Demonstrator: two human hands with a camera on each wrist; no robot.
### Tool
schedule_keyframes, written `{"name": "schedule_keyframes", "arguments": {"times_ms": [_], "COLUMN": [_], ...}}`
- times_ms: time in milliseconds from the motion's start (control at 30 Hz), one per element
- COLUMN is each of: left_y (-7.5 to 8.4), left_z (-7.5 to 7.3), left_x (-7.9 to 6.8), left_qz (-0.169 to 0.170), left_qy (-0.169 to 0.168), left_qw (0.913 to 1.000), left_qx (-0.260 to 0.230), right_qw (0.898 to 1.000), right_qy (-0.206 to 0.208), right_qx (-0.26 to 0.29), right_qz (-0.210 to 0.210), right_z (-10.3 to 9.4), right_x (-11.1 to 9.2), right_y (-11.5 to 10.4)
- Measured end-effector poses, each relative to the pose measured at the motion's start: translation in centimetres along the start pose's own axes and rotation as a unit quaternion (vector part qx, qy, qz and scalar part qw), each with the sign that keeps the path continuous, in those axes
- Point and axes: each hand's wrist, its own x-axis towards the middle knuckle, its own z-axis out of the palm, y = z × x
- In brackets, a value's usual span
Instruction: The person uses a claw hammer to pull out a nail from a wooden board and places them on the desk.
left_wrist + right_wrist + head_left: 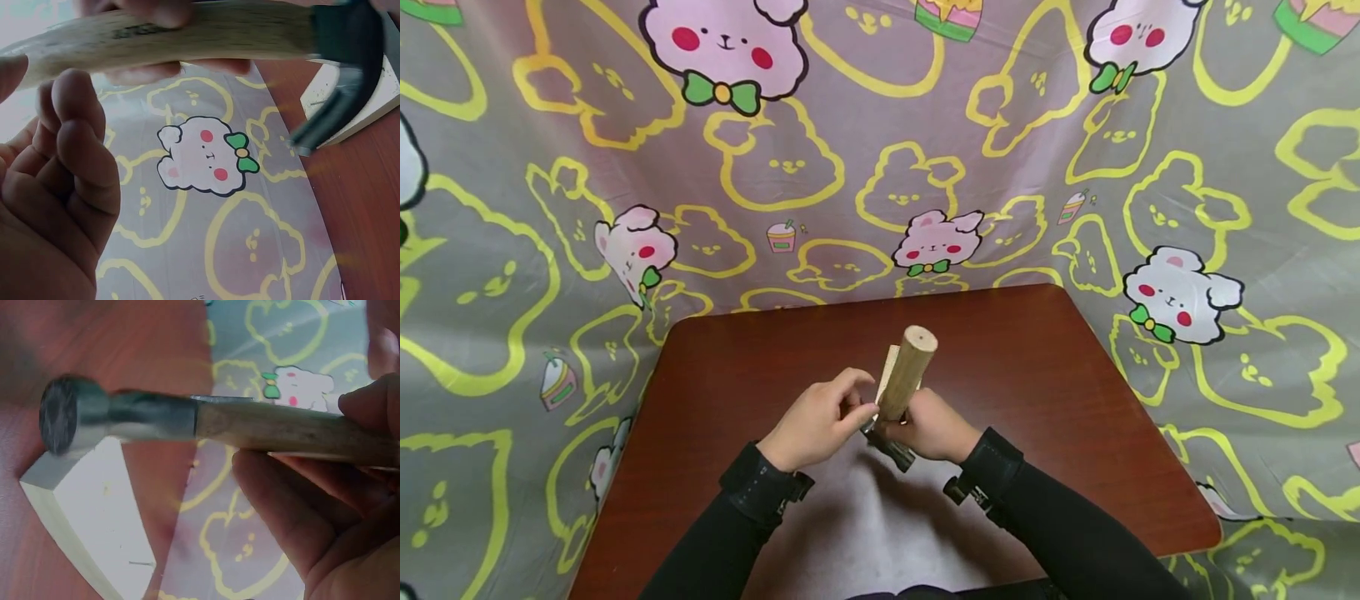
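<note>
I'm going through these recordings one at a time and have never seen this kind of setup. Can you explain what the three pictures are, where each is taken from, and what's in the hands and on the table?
There is no machine here: a person works with two bare hands, wearing one camera on the head and one on each wrist.

The head view looks down at a brown table ringed by a cartoon-printed cloth. The right hand grips a hammer by its wooden handle, butt end pointing up. The left hand pinches something small beside the handle; I cannot tell what.

Each wrist view shows the hammer close up: its dark metal head hangs just above a pale wooden block lying on the table.
</note>
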Motion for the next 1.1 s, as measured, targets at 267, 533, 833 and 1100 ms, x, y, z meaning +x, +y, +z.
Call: {"name": "schedule_keyframes", "arguments": {"times_ms": [267,533,833,1100], "left_y": [-0.5,-1.5,-3.8,-6.8], "left_z": [0.1,0.5,2.2,6.0], "left_x": [0.0,0.1,0.4,0.2], "left_qz": [-0.005,-0.025,-0.080,-0.128], "left_qy": [0.014,0.023,0.001,-0.033], "left_qw": [0.9999,0.9994,0.9964,0.9873], "left_qx": [-0.003,0.006,0.029,0.089], "right_qw": [0.994,0.994,0.989,0.990], "right_qy": [0.042,0.074,0.116,0.123], "right_qx": [0.091,0.082,0.096,0.029], "right_qz": [-0.038,-0.014,0.013,0.062], "right_z": [-3.7,-6.5,-7.6,-9.4], "right_x": [-0.4,-1.2,-2.3,-3.1], "right_y": [-3.0,-3.8,-0.8,-1.1]}}
